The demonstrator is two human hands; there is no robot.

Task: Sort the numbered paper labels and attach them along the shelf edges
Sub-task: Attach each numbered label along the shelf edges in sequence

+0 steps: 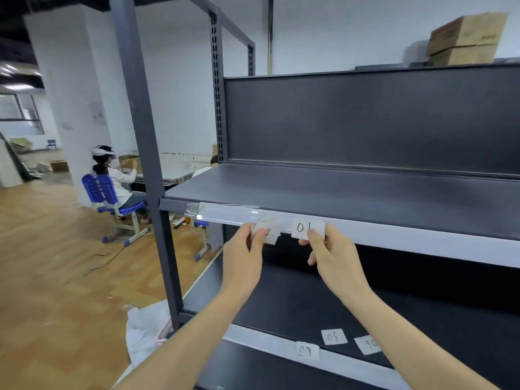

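Observation:
My right hand (330, 254) pinches a white paper label marked "01" (305, 228) against the pale front strip (408, 237) of the grey middle shelf. Just to its left, my left hand (247, 254) pinches another white label (268, 233) in front of the same strip; its number is partly hidden by my fingers. On the lower shelf lie loose labels: "05" (334, 336) and one beside it (368, 344), partly covered by my right forearm. A further label (307, 351) sits on the lower shelf's front strip.
The dark upright post (149, 164) of the shelving stands left of my hands. A person sits on a blue chair (104, 192) further left on the wooden floor. White plastic sheeting (146, 330) lies by the post's foot. Cardboard boxes (464, 38) sit on top at the right.

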